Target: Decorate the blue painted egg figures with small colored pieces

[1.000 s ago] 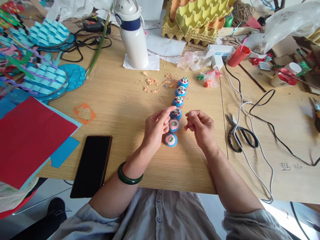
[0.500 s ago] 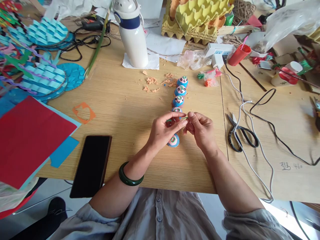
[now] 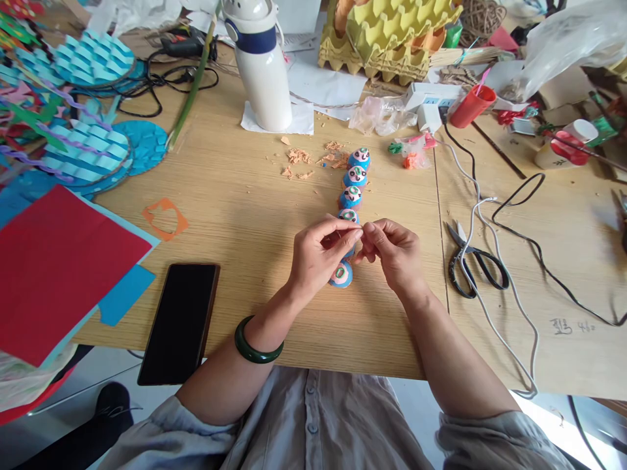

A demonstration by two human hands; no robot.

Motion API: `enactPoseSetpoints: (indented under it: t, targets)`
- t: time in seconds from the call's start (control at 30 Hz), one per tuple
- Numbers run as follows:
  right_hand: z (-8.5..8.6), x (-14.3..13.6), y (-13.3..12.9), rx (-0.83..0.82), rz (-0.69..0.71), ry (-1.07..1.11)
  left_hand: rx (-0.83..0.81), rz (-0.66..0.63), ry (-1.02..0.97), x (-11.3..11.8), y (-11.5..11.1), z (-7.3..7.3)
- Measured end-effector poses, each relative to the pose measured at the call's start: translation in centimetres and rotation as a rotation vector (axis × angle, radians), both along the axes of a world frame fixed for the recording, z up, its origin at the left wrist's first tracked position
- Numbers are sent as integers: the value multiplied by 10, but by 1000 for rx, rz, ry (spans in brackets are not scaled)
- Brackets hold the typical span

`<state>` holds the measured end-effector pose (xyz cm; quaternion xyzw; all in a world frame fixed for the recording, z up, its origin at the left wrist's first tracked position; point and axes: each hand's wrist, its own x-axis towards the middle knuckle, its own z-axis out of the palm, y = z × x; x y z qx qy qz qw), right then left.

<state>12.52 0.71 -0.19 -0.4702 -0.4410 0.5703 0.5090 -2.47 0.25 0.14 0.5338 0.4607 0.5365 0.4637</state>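
Note:
A row of several small blue and pink painted domes (image 3: pixel 356 177) runs down the middle of the wooden table (image 3: pixel 235 196). My left hand (image 3: pixel 318 256) and my right hand (image 3: pixel 396 253) meet fingertip to fingertip above the near end of the row. Between them they pinch something tiny; it is too small to make out. The hands cover two of the domes, and the nearest dome (image 3: pixel 341 275) shows just below my left fingers. A green bangle (image 3: pixel 255 343) circles my left wrist.
A black phone (image 3: pixel 179 323) lies left of my arms, beside red and blue paper sheets (image 3: pixel 59 267). Black scissors (image 3: pixel 474 264) and trailing cables (image 3: pixel 509 215) lie right. Behind stand a white flask (image 3: pixel 262 65), yellow egg trays (image 3: pixel 392 32), a red cup (image 3: pixel 469 106) and orange shavings (image 3: pixel 304 160).
One second ago my hands were apart, the left forefinger pointing over the row. They have since come together above the domes, and now the fingertips of both pinch at one spot.

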Motion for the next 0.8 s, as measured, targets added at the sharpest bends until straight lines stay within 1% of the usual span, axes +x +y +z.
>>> enactPoseSetpoints:
  t: [0.1,0.2,0.3,0.53,0.67,0.8]
  targets:
    - [1,0,1,-11,-19,51,-80,2,-68,0,0,1]
    - [3,0,2,-35,-27,85,-183,37,-157,-2,2,1]
    - [3,0,2,-40,-35,109,-231,59,-209,-2,4,-2]
    - [0,1,4,-26,-33,115,-254,21,-205,-2,5,-5]
    - [-1,1,4,-25,-31,101,-259,-39,-202,-1,5,-6]
    - [-1,1,4,-40,-22,82,-221,-65,-170,-1,4,-8]
